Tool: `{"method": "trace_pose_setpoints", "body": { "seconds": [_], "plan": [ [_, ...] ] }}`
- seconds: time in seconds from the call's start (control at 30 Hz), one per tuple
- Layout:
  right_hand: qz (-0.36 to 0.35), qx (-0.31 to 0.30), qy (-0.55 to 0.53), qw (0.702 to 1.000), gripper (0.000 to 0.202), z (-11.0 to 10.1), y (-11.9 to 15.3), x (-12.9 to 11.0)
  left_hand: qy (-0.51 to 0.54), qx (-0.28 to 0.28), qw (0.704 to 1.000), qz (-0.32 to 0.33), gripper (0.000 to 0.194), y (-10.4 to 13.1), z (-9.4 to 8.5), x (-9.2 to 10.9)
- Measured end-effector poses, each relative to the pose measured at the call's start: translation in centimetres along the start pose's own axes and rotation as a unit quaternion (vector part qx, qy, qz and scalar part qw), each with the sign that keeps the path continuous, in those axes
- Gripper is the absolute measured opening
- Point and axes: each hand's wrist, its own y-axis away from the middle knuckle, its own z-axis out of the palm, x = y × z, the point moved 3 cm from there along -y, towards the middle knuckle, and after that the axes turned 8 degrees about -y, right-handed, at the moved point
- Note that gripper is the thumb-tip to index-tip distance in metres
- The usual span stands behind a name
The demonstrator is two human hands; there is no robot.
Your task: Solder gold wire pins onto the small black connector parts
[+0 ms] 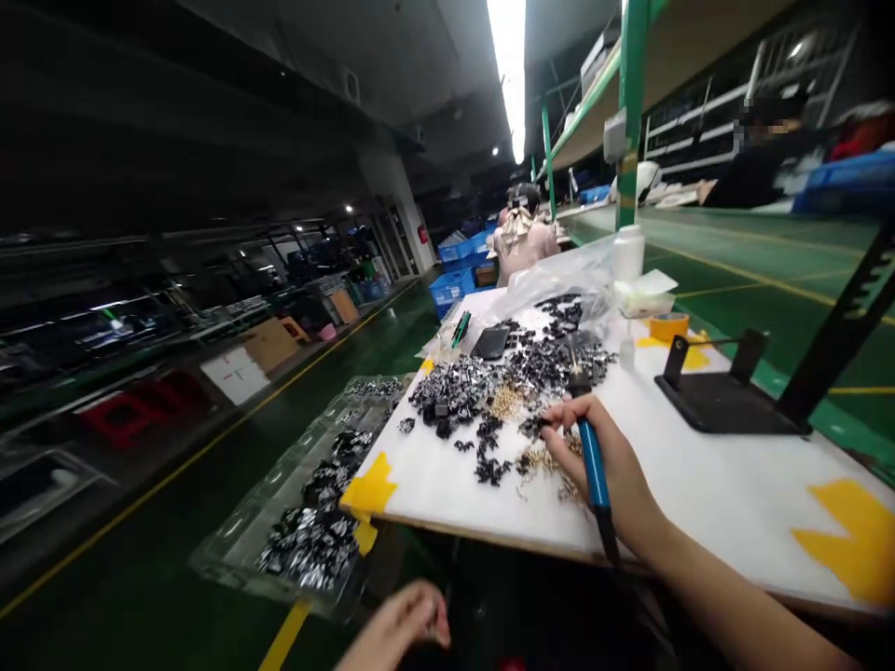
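Observation:
My right hand is closed around a blue-handled, pen-shaped tool with black ends and a thin metal tip pointing away from me. A cord seems to trail from its near end. Its thumb and forefinger reach to a small black part at the edge of the pile. Below the table's front edge, my left hand has curled fingers; what they hold, if anything, is hidden. Small shiny black parts lie heaped on the white tabletop, with small gold-coloured pieces among them.
A clear plastic tray of black parts sits low at the left. On the table's right are a black metal stand, orange tape roll and white bottle. Beyond the table a person sits near blue crates.

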Motion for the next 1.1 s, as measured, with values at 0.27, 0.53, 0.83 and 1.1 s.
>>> {"method": "trace_pose_setpoints", "body": {
  "seconds": [0.27, 0.53, 0.83, 1.1],
  "plan": [
    [-0.012, 0.102, -0.067, 0.993, 0.017, -2.9, -1.2, -0.9, -0.155, 0.099, 0.963, 0.194, 0.048, -2.6, -1.4, 17.1],
    [0.013, 0.141, -0.087, 0.986, 0.017, -2.7, -2.0, 0.4, -0.29, 0.098, 0.909, 0.284, 0.042, -14.4, 1.7, 23.4],
    [0.015, 0.053, -0.014, 0.998, 0.017, -3.2, -6.3, -1.3, -0.166, 0.019, 0.905, 0.39, 0.037, -14.9, 0.5, 24.1],
    [0.037, -0.143, 0.068, 0.987, 0.017, -0.1, -10.8, 1.5, 0.069, -0.07, 0.943, 0.319, 0.046, -14.4, -2.4, 20.4]
  ]
}}
